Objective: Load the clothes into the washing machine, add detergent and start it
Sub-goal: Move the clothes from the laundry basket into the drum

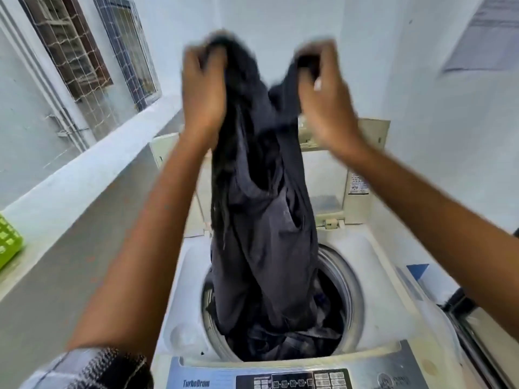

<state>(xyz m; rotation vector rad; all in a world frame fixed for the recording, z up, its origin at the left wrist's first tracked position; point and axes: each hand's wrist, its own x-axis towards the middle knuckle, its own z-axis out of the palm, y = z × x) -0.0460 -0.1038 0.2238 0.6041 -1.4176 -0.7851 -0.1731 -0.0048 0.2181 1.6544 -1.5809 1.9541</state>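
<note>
A long, crumpled dark grey cloth garment (261, 214) hangs from the left hand (203, 88) and right hand (323, 91), both gripping its top; its lower end sits in the white top-loading washing machine's (373, 248) round drum.

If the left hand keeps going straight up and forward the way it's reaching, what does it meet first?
Nothing nearby: beyond the left hand, gripping the dark garment, the way looks free up to the pale wall, though depth is unclear.

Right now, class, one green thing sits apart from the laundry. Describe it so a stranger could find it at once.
Start at the white washing machine in the middle, its lid up and a dark garment hanging into its drum. Look left to the pale ledge under the barred windows. At the picture's far left edge sits a lime-green basket with a grid of holes, the only bright green thing here.
</note>
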